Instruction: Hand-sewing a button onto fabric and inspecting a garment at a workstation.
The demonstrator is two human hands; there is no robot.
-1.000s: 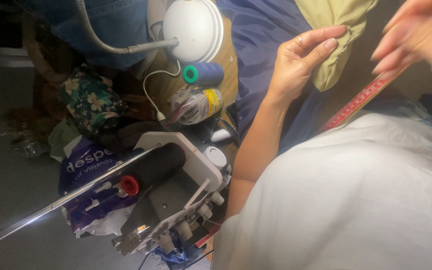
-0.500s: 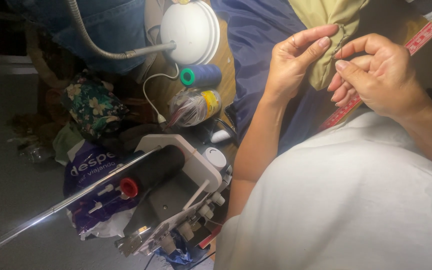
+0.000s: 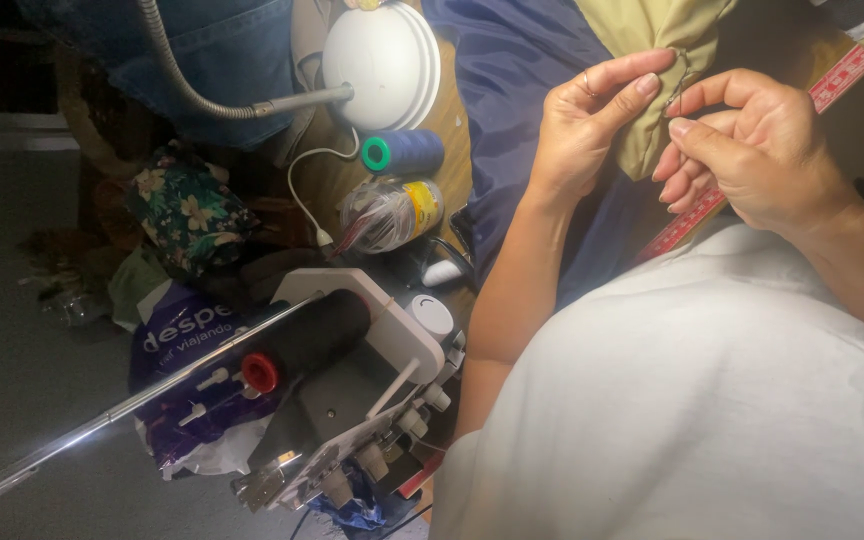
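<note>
Olive-yellow fabric (image 3: 657, 90) at upper right, bunched over dark blue cloth (image 3: 502, 90), its folded edge pinched between thumb and forefinger of left hand (image 3: 587, 125). Right hand (image 3: 752, 150) just beside, fingertips closed together on what appears to be a fine needle or pin (image 3: 674, 92) at the same edge; too thin to confirm. Hands nearly touching at the fold. Red measuring tape (image 3: 697, 210) running diagonally beneath the right hand, over a white garment (image 3: 702, 400). Further left: teal thread spool (image 3: 402, 152), white round lamp (image 3: 382, 62) on a flexible neck, overlock machine (image 3: 352, 400) with a red knob, floral cloth (image 3: 187, 215). Best handled, by judgement, with the fold kept taut between the left fingers and the point entered close to the edge, clear of the supporting fingertip.
</note>
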